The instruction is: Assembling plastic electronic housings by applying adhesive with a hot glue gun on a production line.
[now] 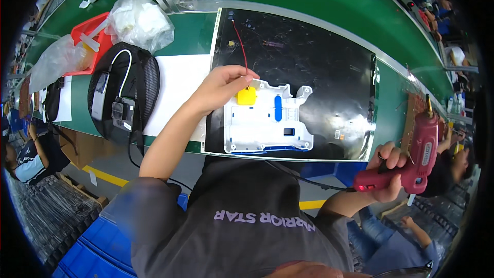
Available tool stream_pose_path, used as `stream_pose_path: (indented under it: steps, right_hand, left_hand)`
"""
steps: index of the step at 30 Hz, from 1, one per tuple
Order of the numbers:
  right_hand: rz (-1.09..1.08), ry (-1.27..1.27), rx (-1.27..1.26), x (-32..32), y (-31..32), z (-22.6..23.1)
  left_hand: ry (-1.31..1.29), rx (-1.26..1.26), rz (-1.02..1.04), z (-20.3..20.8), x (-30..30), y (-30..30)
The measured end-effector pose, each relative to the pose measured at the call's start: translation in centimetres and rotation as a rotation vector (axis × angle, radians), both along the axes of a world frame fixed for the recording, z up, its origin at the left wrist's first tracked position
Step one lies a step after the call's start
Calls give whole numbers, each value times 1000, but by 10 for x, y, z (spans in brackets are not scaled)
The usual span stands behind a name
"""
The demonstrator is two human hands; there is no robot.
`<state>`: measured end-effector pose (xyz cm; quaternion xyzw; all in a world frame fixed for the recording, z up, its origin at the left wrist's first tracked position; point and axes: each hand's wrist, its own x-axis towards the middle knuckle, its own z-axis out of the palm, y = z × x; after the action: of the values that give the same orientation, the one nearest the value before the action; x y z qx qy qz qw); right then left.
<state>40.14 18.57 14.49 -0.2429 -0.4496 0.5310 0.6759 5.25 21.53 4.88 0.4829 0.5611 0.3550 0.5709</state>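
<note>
A white plastic housing (265,123) with blue inserts lies on the black mat (334,82). In its upper left corner sits a yellow square block (246,96). My left hand (225,86) is at that corner, thumb and forefinger pinched around a thin red wire (240,41) just above the block. The wire runs up the mat to a small dark round part (231,16). Off the mat's right edge, my right hand (388,170) grips a dark red glue gun (421,154) by the handle, its nozzle pointing up and away from the housing.
A black mesh bag (146,87) with a white cable and small devices stands left of the mat, on white paper (177,80). Behind it are a red bin (103,54) and plastic bags (139,20). The gun's black cord (293,172) passes along the bench's front edge. Other people work on both sides.
</note>
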Motion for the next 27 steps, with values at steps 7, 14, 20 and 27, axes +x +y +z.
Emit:
stream_pose_path:
  steps: [7,14,20,27]
  right_hand:
    - [40,219,211,36,-1,24]
    - [24,342,328,66,-8,38]
    - [-83,160,203,67,-12,21]
    - [-91,131,-9,58,1,-15]
  left_hand:
    - [2,26,63,6,2,1]
    - [-100,178,193,19,-10,33]
    - [-244,142,350,23,-16,72]
    - [-172,262,460,18,-29,124]
